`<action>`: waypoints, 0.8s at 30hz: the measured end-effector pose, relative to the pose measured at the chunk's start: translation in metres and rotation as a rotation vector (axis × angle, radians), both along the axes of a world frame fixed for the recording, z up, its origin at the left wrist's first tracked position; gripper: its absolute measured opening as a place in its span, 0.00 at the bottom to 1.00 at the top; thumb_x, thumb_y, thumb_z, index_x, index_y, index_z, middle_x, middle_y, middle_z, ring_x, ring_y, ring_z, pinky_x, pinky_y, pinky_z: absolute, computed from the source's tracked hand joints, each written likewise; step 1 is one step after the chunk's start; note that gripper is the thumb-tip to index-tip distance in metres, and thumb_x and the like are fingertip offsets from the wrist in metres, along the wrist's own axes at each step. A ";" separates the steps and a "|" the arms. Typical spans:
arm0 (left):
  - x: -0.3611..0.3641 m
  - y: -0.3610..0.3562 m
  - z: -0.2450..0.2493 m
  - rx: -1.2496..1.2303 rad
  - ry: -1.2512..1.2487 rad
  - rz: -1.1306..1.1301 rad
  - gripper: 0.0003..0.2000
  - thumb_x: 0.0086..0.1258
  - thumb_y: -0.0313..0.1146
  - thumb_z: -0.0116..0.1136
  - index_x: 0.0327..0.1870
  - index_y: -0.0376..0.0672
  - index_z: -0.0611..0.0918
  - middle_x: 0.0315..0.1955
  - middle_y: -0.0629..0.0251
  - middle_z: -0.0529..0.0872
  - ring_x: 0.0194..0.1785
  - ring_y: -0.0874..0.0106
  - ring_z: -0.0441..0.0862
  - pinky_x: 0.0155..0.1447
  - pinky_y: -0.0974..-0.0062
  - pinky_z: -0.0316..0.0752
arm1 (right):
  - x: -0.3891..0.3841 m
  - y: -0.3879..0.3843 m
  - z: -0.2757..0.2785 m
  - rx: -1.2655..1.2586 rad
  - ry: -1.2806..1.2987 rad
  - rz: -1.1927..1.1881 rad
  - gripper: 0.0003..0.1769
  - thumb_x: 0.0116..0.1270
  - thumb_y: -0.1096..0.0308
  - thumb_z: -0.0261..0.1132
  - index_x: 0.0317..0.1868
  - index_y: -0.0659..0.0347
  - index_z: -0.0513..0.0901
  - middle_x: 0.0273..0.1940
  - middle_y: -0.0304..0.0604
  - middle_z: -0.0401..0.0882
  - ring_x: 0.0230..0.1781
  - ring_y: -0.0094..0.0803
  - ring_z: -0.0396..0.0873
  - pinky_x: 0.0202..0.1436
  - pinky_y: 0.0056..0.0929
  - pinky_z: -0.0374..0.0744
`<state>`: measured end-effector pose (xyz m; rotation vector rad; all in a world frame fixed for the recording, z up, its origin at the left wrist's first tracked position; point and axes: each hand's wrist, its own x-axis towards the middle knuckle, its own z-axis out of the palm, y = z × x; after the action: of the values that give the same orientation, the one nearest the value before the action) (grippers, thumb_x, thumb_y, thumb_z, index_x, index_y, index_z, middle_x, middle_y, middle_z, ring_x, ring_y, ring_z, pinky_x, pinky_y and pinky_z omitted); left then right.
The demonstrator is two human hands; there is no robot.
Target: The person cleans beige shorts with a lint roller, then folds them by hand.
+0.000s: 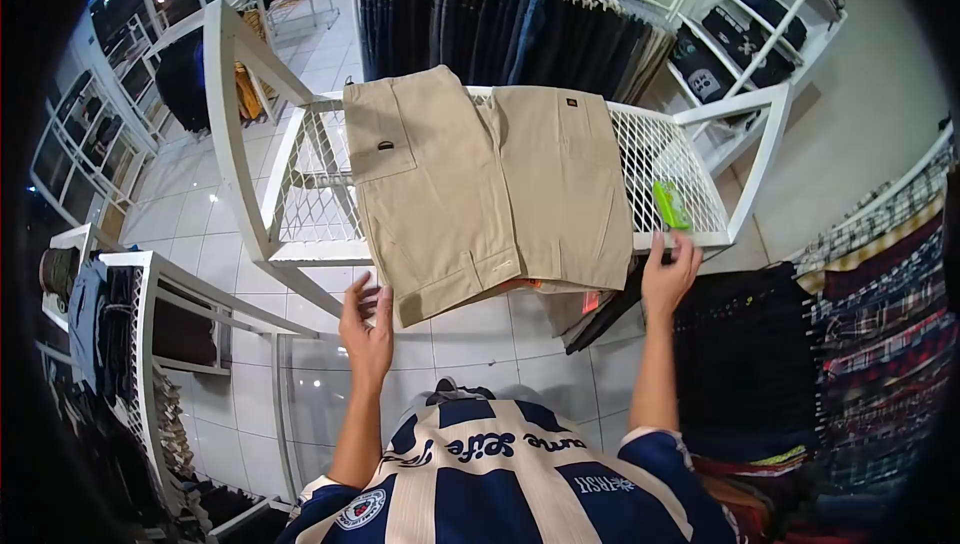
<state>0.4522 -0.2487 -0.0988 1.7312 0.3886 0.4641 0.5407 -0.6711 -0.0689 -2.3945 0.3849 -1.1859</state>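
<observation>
The beige shorts [480, 184] lie flat (pocket up) on the mesh rack [680, 159]. The left hand [366, 332], open and empty, is just below their hem. The right hand [668, 274], also open and empty, is at the rack's edge.

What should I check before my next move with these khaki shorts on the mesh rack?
1. Khaki shorts spread flat on the white mesh rack: ok.
2. Shorts fully supported: not ok, the hems overhang the rack's front edge.
3. Left hand free: ok, it is open beside the nearer hem.
4. Right hand grip: cannot tell, its fingers are at the rack's front edge.
5. Green tag clear of the shorts: ok, it lies apart on the mesh, just above the right hand.
</observation>
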 end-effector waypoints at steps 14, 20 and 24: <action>0.062 -0.017 0.023 -0.136 -0.031 -0.195 0.14 0.74 0.39 0.65 0.43 0.33 0.82 0.26 0.72 0.82 0.28 0.83 0.72 0.30 0.79 0.69 | -0.003 0.026 -0.008 0.910 0.379 0.426 0.20 0.75 0.56 0.66 0.53 0.67 0.82 0.36 0.34 0.82 0.31 0.18 0.75 0.28 0.22 0.73; 0.030 -0.018 -0.005 -0.249 0.145 -0.052 0.18 0.70 0.46 0.68 0.45 0.39 0.84 0.33 0.68 0.88 0.32 0.79 0.83 0.32 0.79 0.75 | -0.018 0.013 -0.053 1.060 0.414 0.526 0.17 0.73 0.61 0.69 0.53 0.66 0.81 0.40 0.38 0.84 0.29 0.16 0.76 0.30 0.21 0.74; 0.001 -0.028 -0.011 -0.315 0.167 0.033 0.16 0.71 0.45 0.68 0.45 0.40 0.84 0.35 0.66 0.89 0.31 0.79 0.82 0.33 0.79 0.75 | -0.041 0.021 -0.055 0.402 0.097 0.345 0.25 0.67 0.66 0.71 0.62 0.61 0.77 0.54 0.53 0.80 0.49 0.47 0.78 0.50 0.40 0.76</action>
<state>0.4531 -0.2771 -0.1097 1.4624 0.5789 0.2653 0.4993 -0.6505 -0.1240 -2.0648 0.2032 -0.7585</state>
